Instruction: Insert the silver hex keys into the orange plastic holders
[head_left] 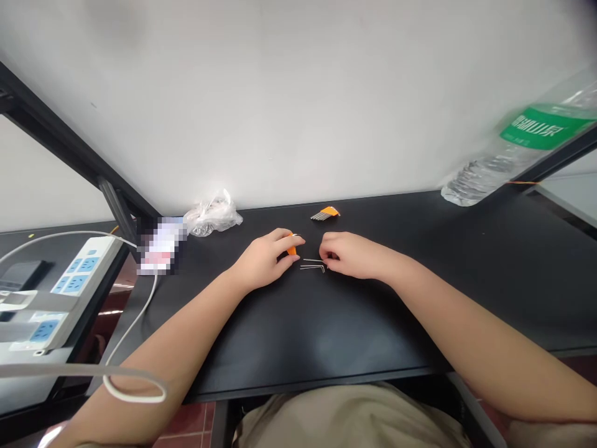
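My left hand (270, 260) is closed round a small orange holder (292, 250), gripped between thumb and fingers and partly hidden by them. Just right of it, my right hand (342, 254) has its thumb and fingers pinched at the end of a thin metal hex key (313, 260). Below that key, more thin bent keys (312, 267) lie on the black table (298, 330). Behind both hands rests a second orange holder (330, 211) with several metal keys in it, their ends pointing left.
A crumpled clear plastic bag (213, 214) lies at the back left, near a blurred phone-like object (162, 246) with a white cable. A white power strip (79, 280) is farther left. A large clear bottle (517, 140) stands at the back right.
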Demonstrator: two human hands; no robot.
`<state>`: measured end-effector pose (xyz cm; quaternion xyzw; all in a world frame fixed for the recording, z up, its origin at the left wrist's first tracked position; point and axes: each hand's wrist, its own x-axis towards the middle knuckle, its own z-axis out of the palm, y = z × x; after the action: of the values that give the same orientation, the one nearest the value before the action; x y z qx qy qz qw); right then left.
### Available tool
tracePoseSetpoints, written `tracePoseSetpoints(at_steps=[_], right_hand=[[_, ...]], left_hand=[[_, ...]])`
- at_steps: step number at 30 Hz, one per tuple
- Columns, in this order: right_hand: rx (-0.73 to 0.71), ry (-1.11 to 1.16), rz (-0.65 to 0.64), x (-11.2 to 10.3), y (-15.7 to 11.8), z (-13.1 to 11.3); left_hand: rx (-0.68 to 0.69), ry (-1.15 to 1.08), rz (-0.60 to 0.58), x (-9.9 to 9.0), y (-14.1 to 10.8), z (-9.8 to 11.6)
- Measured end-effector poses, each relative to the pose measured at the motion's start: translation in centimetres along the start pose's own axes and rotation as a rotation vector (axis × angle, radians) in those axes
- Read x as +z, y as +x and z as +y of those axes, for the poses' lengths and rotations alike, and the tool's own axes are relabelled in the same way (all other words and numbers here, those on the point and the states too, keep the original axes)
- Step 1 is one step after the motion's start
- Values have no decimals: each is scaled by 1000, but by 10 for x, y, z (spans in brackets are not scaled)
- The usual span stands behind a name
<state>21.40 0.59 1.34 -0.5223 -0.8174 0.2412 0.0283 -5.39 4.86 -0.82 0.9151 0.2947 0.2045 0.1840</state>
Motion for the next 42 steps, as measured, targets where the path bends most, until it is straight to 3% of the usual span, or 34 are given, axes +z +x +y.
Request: tracePoseSetpoints(at_steps=[6,12,17,30,38,42], right_hand=[[111,-139,34,3,-1,-8],[-42,87,164,-2,-5,-14],[-151,127,313,2,-4,-18],[-195,35,364,-1,-6,-13],[-225,14,338,-1,-8,-13],[-259,-57,397,2,-7,-12]], left_hand=[[3,-38,8,2,2,1],[-27,-20,42,1,1,1],[-53,-43,23,1,2,4],[-121,-36,33,-1,2,10],[-110,-25,11,-1,2,10],[-72,5,-28,-1,2,10]])
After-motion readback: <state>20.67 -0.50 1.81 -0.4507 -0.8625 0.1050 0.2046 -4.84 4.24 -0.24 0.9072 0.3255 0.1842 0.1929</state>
